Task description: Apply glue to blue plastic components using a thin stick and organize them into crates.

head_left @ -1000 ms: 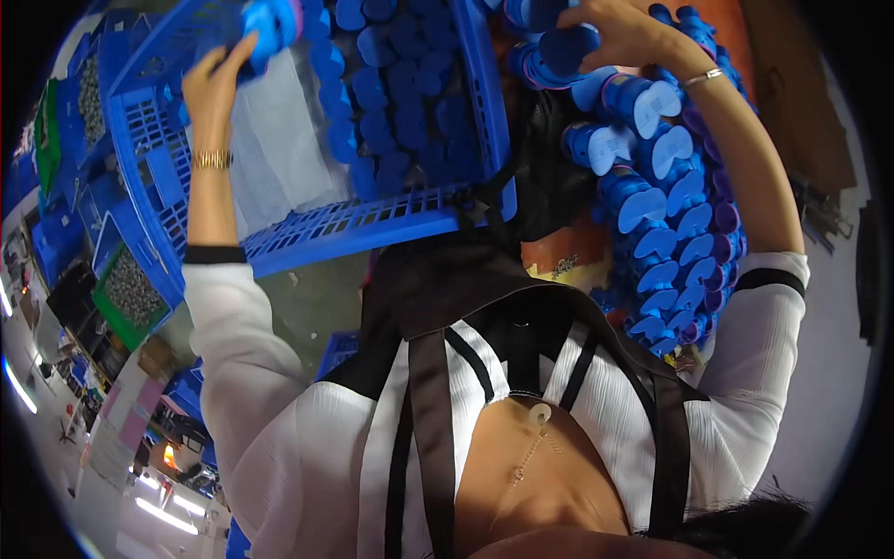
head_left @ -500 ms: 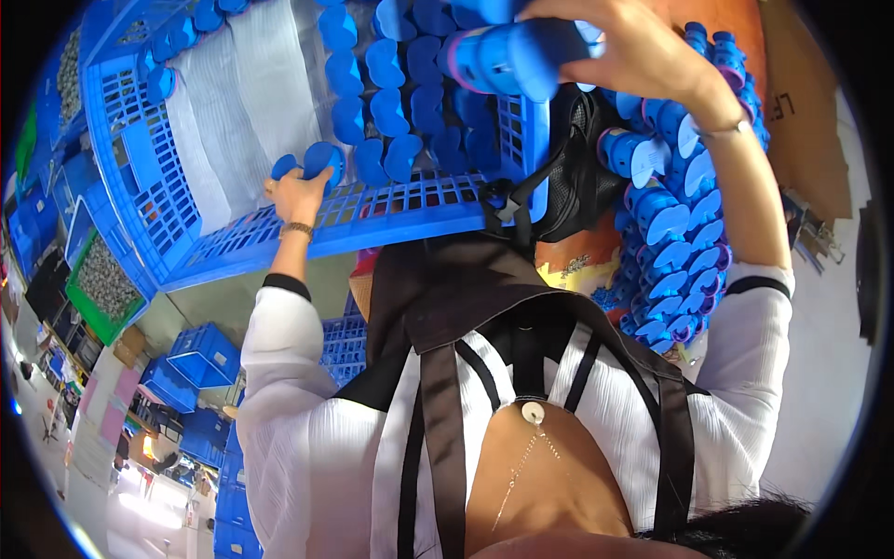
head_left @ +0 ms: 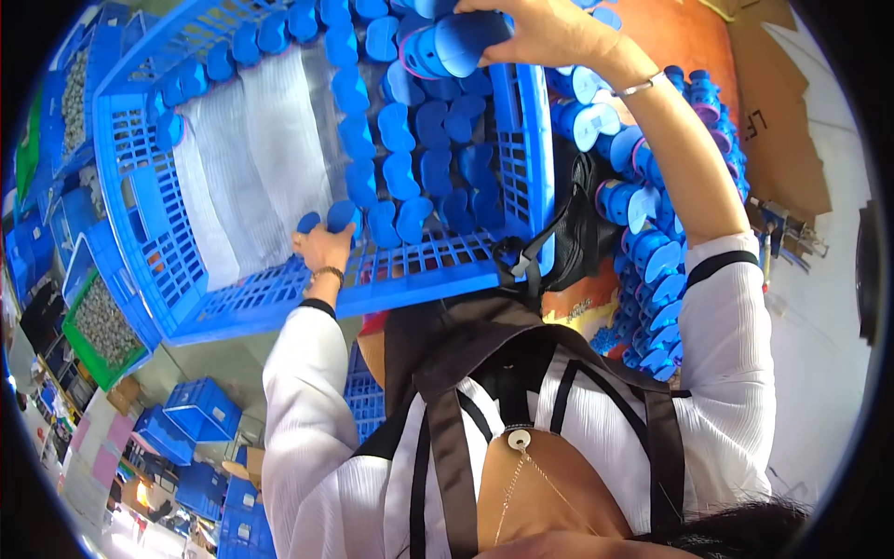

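Observation:
My left hand (head_left: 323, 250) is inside the blue crate (head_left: 410, 279) near its front wall. Its fingers are closed round a blue plastic part with a two-lobed flat end (head_left: 343, 216). Over the crate's far right, my right hand (head_left: 554, 33) grips another blue part (head_left: 461, 45), with a rounded body, a pink rim and a broad flat end. Rows of similar parts (head_left: 396, 128) stand in the crate's right half, flat ends up. White ribbed sheeting (head_left: 279, 140) lines the left half, with more parts (head_left: 221, 63) along the far and left walls.
To the right, many blue parts (head_left: 652, 252) are stacked on an orange surface (head_left: 684, 37). A black mesh bag (head_left: 577, 224) with a buckled strap sits against the crate's right side. Left of the crate stands a green-rimmed bin (head_left: 107, 321) of small grey pieces; blue crates (head_left: 200, 410) lie beyond.
My right hand has brought its blue part leftward, from the crate's right edge to above the rows. My left hand keeps its place by the front wall. The whole view has shifted slightly.

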